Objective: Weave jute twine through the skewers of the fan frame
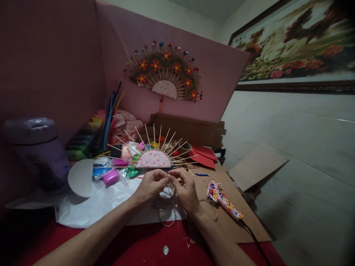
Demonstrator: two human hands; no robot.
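Note:
My left hand and my right hand meet in the middle, fingertips pinched close together. Between them they grip a thin tan twine, whose loops hang below the fingers. Just beyond my hands stands a half-round piece covered in pink dotted cloth, with thin wooden sticks fanning out from its curved edge. A flower-patterned glue gun with a black cord lies to the right of my right hand.
A finished-looking stick fan with orange flowers hangs on the pink board. At left are a purple bottle and a white half disc. Bagged clay, red sheets and brown cardboard lie around.

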